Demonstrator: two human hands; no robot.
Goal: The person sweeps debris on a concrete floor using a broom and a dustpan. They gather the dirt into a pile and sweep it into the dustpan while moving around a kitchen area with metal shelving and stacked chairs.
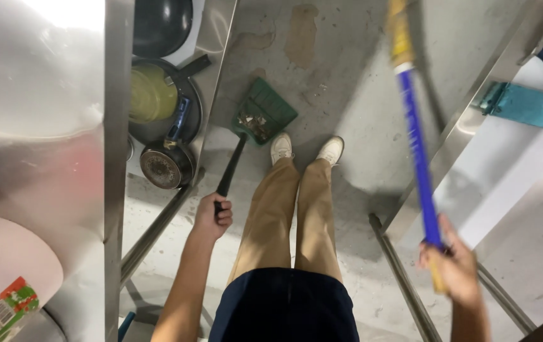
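Note:
My left hand (213, 215) grips the black handle of a green dustpan (262, 113). The pan rests low on the concrete floor just ahead of my white shoes (306, 149) and holds a small heap of debris. My right hand (454, 269) is closed around a blue and yellow broom handle (416, 130), which slants up and away toward the top of the view. The broom's head is out of sight.
A steel table (43, 126) fills the left, with pans (164, 161) stacked on a lower shelf beside it. Another steel table edge (468, 120) and its legs run along the right. A narrow strip of stained floor (341, 57) lies between them.

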